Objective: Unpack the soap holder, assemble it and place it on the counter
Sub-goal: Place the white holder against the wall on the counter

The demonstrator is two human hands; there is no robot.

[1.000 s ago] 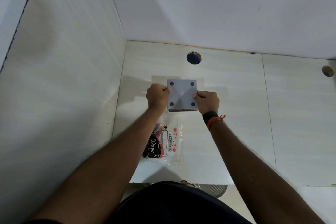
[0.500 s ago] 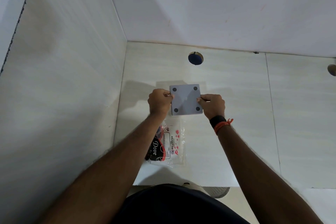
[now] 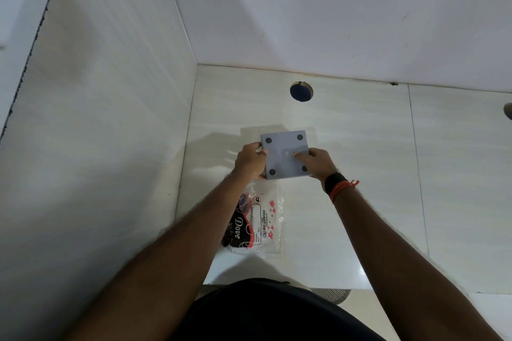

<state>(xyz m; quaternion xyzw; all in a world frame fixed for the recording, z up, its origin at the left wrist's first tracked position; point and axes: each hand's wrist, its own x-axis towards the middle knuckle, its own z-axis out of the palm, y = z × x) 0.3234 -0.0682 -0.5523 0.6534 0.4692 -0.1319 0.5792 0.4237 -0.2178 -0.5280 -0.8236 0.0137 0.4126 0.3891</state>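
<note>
Head view: your left hand and right hand grip the grey square soap holder by opposite edges, fingers closed on it, its four dark pads facing you, above the pale surface. A printed plastic bag lies just below it.

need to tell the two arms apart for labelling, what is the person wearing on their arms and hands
Both forearms are bare, with no sleeves showing, and neither hand wears a glove. The left hand and its wrist carry nothing. Just behind the right hand, the wrist wears a black band and, next to it, an orange thread bracelet with a loose knotted end.
</note>
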